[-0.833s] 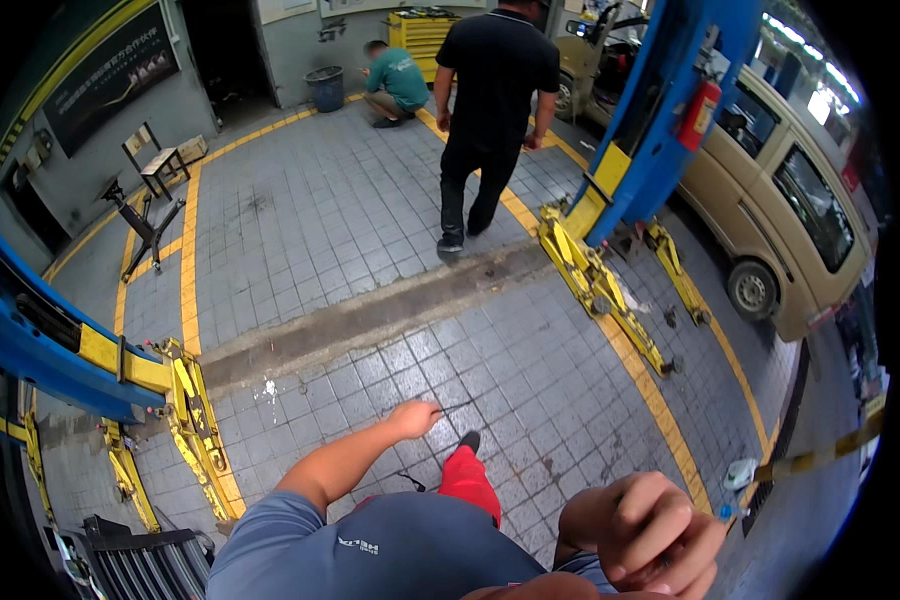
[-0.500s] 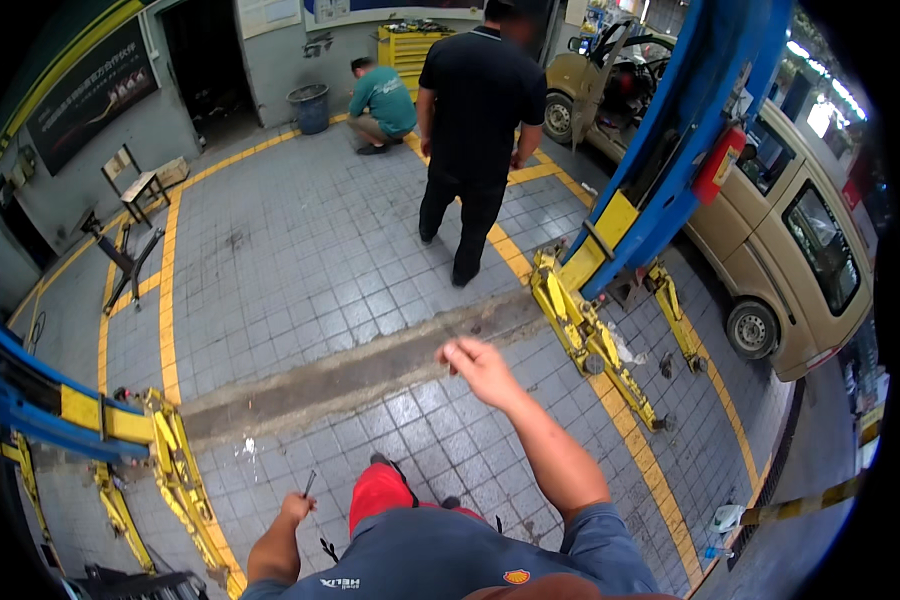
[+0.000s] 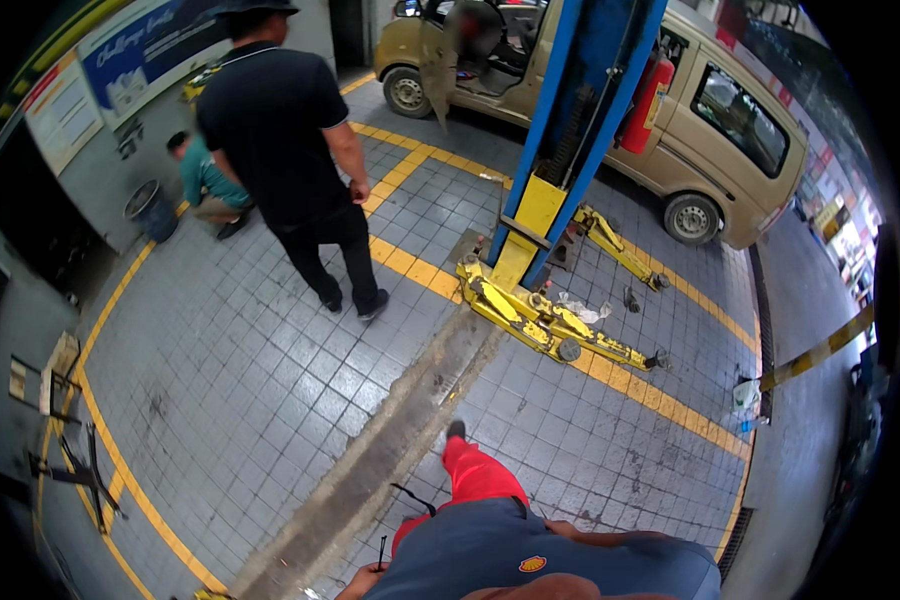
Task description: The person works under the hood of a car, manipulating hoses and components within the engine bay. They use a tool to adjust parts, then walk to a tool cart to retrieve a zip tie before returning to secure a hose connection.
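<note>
My left hand [image 3: 362, 580] is low beside my body, cut off by the lower edge of the view. Its visible fingers look curled, and a pale tip of a slim metal tool [image 3: 312, 593] shows next to them. Mostly hidden behind my grey shirt [image 3: 470, 545], my right hand [image 3: 560, 527] is close against my waist; its fingers cannot be made out. Below me one leg in red trousers [image 3: 477, 472] steps forward, the dark shoe [image 3: 456, 430] beside a worn strip in the tiled floor [image 3: 400, 430].
Ahead stands a blue lift post [image 3: 595, 110] with yellow lift arms [image 3: 530, 320] low across the floor. A tan van [image 3: 660, 170] is behind it. A person in black [image 3: 280, 140] stands ahead left; another in green [image 3: 205, 175] crouches near a bin [image 3: 152, 210].
My view has turned right, and I have moved toward the lift post. My right hand has dropped from out in front to my waist. My left hand has slipped to the lower edge.
</note>
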### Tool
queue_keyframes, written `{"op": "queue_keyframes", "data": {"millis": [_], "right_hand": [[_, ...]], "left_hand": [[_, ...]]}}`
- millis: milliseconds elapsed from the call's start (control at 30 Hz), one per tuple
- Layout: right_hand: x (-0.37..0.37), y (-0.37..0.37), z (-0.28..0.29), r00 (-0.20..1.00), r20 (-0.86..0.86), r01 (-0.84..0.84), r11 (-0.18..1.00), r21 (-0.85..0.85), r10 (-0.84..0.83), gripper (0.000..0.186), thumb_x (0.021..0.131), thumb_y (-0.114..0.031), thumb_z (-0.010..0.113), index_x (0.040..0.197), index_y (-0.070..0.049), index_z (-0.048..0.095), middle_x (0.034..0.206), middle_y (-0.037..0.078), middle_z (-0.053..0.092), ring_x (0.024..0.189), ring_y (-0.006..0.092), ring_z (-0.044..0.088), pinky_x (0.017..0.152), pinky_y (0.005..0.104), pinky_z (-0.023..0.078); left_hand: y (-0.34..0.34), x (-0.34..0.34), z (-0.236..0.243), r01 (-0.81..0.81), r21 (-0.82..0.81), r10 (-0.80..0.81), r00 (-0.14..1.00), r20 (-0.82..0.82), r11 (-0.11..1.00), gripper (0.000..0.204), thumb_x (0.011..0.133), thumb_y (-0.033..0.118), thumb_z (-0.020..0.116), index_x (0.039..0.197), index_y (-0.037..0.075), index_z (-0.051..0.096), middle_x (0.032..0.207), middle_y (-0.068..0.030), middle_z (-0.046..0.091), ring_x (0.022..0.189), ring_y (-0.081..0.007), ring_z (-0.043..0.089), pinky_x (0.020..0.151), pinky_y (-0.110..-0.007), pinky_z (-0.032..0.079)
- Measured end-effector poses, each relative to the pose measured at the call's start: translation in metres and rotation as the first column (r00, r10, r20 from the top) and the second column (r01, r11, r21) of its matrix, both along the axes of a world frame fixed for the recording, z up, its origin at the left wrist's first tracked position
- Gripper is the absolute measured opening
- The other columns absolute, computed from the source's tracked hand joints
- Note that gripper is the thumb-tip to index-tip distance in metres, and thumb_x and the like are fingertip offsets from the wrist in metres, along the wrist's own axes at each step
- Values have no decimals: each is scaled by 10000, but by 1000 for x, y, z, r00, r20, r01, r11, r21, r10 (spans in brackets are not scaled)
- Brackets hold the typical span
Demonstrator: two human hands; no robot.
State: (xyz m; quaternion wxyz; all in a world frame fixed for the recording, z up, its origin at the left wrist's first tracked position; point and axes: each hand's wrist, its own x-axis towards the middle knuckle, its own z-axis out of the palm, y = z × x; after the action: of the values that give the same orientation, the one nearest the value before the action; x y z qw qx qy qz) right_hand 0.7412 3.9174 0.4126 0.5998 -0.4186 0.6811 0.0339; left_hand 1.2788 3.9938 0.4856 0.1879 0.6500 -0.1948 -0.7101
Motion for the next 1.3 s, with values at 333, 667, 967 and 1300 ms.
{"op": "queue_keyframes", "data": {"millis": [333,667,967,1300], "right_hand": [[52,-324,-8,854,409,39,823,567,-322,475,997,-335,529,1436,-164,463,1286,40,620,1073,118,605,866,293,527],[66,-558,-46,801,463,-316,925,-210,379,664,846,-546,624,1273,-43,550,1175,125,628,1052,224,616,844,383,521],[171,-839,60,877,201,351,869,349,-435,426,881,-387,572,1126,-39,586,1035,112,646,842,263,655,671,386,523],[238,-1216,13,944,185,217,937,274,-273,287,885,-287,549,958,-15,604,873,101,650,702,225,640,575,359,501]], "left_hand": [[-383,18,58,161,-12,-158,975,154,987,232,867,109,690,1089,42,701,915,-20,703,805,-97,611,701,-259,493],[-639,87,49,168,-14,-166,981,96,986,235,862,110,691,1087,42,693,912,-18,700,800,-94,610,691,-259,493],[-879,211,27,198,-15,-197,979,47,980,237,843,113,695,1069,44,676,906,-16,689,789,-101,612,668,-264,491],[-1136,273,-14,-94,223,117,989,-89,970,198,853,128,670,1047,88,674,776,39,598,597,-42,497,466,-210,337]]}}
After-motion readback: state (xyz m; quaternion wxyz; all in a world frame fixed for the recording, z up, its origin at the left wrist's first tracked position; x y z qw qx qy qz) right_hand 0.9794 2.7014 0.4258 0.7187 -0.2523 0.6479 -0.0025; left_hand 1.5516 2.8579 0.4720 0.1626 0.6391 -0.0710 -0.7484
